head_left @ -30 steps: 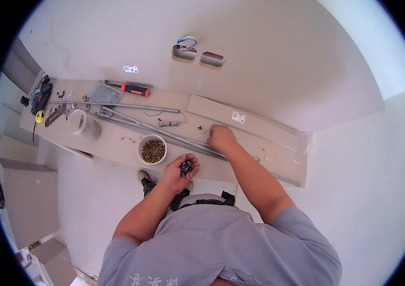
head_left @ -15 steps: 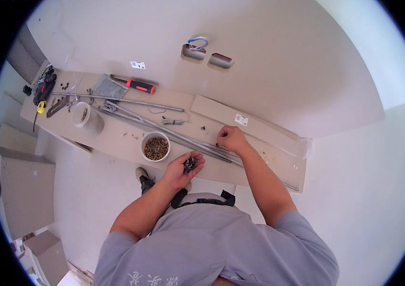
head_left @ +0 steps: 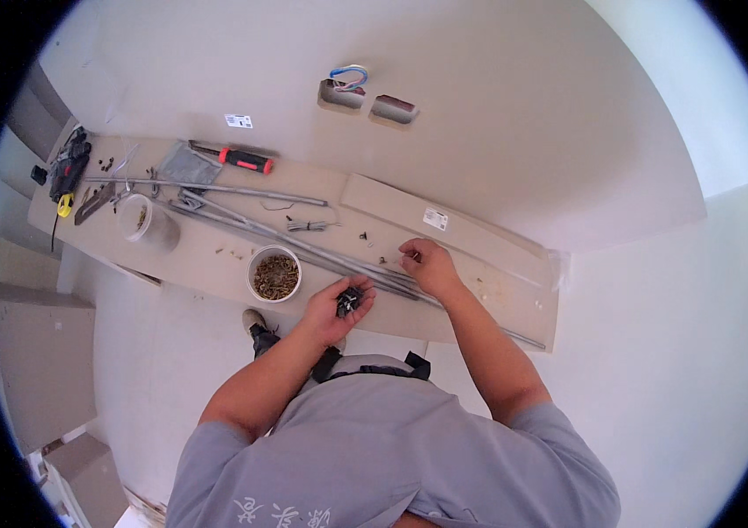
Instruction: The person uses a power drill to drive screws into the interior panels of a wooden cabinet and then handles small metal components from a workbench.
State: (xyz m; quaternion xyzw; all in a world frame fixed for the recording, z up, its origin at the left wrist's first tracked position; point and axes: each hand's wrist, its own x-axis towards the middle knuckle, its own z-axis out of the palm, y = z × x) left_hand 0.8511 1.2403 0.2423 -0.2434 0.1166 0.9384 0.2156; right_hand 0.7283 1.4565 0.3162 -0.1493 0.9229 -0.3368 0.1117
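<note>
My left hand (head_left: 328,315) is cupped palm up around a small heap of dark fittings (head_left: 349,302), a few with lighter parts. It is just right of a white tub (head_left: 252,271) holding many small brass-coloured pieces (head_left: 275,277) that look like screws. Over the right part of the shelf board, my right hand (head_left: 431,267) has its fingertips pinched together; whatever they hold is too small to make out. Beside those fingertips a tiny dark piece (head_left: 383,260) lies on the board, and another small dark piece (head_left: 363,236) is farther back.
Long grey metal rods (head_left: 251,232) run across the board (head_left: 207,255). A translucent tub (head_left: 161,233), a red-and-black-handled tool (head_left: 246,160), a cable bundle (head_left: 308,226) and a power tool (head_left: 68,167) lie leftward. A flat panel (head_left: 479,231) rests against the wall with cutouts (head_left: 393,109).
The view has shifted slightly. My right hand has drawn a little away from the small dark piece, which now shows beside its fingertips. My left hand stays cupped around the dark fittings.
</note>
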